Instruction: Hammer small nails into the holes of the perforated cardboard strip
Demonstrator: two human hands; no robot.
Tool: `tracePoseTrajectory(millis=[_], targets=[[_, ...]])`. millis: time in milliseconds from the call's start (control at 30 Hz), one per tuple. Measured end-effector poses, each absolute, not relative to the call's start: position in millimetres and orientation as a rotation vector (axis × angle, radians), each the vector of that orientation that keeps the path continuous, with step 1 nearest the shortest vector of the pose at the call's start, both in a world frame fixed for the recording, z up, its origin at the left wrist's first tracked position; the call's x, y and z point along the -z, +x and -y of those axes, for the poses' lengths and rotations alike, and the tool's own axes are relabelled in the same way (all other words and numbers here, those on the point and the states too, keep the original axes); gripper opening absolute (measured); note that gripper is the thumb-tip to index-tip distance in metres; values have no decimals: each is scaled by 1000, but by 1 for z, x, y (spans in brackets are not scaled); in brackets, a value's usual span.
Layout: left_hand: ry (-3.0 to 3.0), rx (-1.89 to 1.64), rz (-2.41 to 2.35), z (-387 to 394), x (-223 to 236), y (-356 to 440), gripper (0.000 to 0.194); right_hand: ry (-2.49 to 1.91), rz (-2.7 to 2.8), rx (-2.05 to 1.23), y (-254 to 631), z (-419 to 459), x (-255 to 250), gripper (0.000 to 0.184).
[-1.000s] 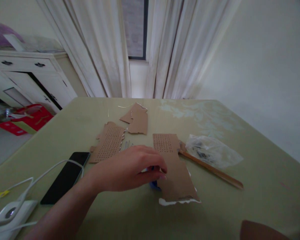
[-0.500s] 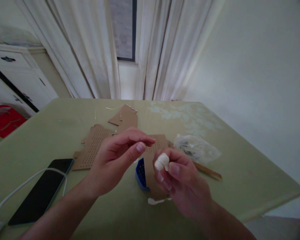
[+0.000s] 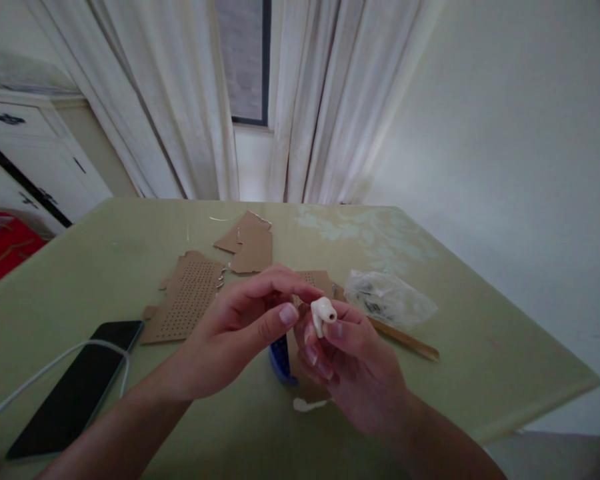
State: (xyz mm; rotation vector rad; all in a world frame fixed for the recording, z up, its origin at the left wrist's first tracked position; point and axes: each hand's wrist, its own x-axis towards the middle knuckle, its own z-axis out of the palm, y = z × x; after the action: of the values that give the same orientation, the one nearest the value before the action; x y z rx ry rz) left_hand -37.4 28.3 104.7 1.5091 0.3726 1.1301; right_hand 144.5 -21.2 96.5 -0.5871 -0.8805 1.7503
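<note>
Both hands are closer together than they were half a second ago, and the white earbud (image 3: 323, 315) has turned so that its dark round hole now faces back toward the wearer. It sits up in the air over the desk (image 3: 485, 360), pinched between the thumb and index finger of the right hand (image 3: 363, 363), whose other fingers curl in underneath. Alongside, the left hand (image 3: 230, 340) has its thumb and fingers spread apart, the index finger arching over toward the top of the earbud; whether it touches, I can't make out from here.

Something this small and smooth probably slips easily, so I'd keep the right pinch light but firm and low on the stem, leaving the hole end free of fingertips. Turning it is best done in small rolls of the thumb, with the left fingers steadying it from the other side rather than tugging at it. Staying over the desk seems wise too, in case it drops.

Both forearms reach in from the near edge, left and right, wrists raised, palms tipped toward each other. Beneath them, partly hidden, lie a curved blue plastic piece (image 3: 280, 363) and a sheet of cardboard; to the left is another, punched with rows of holes (image 3: 190, 300).
</note>
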Motion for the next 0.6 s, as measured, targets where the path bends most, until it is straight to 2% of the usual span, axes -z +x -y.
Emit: tracePoseTrajectory(millis=[233,600], targets=[[1488,-1141,-368,-24,-107,-37,19,-583,914,-1710,143,21,-94,29],[1391,-1161,-332,-22,-104,-39,18,-644,912,-1720,143,18,-94,33]])
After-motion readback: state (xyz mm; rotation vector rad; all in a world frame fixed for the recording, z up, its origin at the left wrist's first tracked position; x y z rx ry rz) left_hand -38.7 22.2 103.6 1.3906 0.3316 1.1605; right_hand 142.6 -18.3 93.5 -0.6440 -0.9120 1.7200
